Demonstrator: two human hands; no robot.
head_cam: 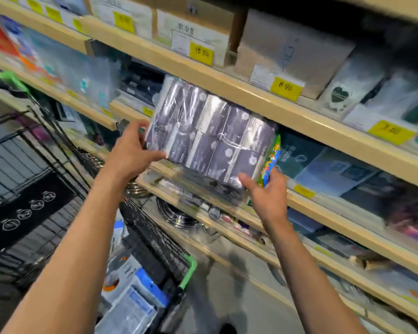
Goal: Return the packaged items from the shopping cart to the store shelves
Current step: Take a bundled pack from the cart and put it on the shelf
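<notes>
A plastic-wrapped multipack of dark grey and white small packets (210,133) is held up in front of the second shelf (251,100). My left hand (133,150) grips its left edge, thumb on the front. My right hand (266,191) holds its lower right corner, and a narrow green and yellow colourful packet (272,160) is pinched in the same hand behind the pack. The black wire shopping cart (155,237) with green corner guards stands below left, with blue and white packaged items (135,292) inside.
Wooden shelves run diagonally from upper left to lower right, filled with boxes and flat packaged goods. Yellow price tags (286,87) line the shelf edges. A metal coil item (176,213) sits on a lower shelf. Grey floor (227,285) lies between cart and shelving.
</notes>
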